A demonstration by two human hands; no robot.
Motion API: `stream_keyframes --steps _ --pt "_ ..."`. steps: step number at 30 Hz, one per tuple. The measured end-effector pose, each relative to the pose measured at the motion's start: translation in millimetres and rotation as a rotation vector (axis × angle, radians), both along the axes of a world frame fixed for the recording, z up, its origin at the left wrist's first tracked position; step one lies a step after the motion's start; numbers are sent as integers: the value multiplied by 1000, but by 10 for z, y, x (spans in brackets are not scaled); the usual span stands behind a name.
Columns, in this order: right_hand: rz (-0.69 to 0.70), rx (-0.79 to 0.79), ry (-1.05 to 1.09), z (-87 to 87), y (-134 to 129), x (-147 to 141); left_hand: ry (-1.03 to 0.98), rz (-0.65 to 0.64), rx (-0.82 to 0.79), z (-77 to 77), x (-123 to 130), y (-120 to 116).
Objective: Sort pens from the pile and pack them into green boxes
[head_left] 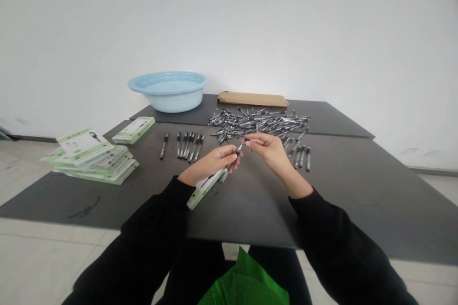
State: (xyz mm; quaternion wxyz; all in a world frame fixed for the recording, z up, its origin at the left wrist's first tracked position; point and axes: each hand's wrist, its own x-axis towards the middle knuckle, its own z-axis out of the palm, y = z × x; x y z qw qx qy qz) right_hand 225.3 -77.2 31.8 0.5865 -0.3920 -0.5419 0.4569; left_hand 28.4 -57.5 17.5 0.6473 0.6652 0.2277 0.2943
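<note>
My left hand point(222, 158) is closed around a pen point(229, 167) with a clear barrel and dark grip, tilted so that one end points up and right. At that upper end, my right hand point(266, 149) pinches a small dark piece point(250, 149) that looks like the pen's cap; the fingers partly hide it. Under my left hand lies a green and white box point(205, 189), partly covered by the hand and sleeve. Just beyond both hands spreads a large heap of similar pens point(257, 121).
Several pens point(189, 145) stand in a row left of my hands, and a few pens point(303, 157) lie to the right. Stacked green-white boxes point(96, 159) and a single box point(134, 130) occupy the left side. Behind are a blue basin point(175, 97) and a brown cardboard package point(252, 99).
</note>
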Motion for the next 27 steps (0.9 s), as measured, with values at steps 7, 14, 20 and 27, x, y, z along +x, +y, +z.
stream_keyframes --steps 7,14,20,27 --pt "7 -22 35 36 -32 -21 -8 -5 -5 -16 -5 3" --pt "-16 3 33 30 -52 -67 -2 1 -23 -20 3 5" --pt "-103 18 -80 6 -57 -64 -1 8 -13 2 5 -6" --pt "-86 72 -135 63 -107 -81 -11 25 -28 5 9 -12"
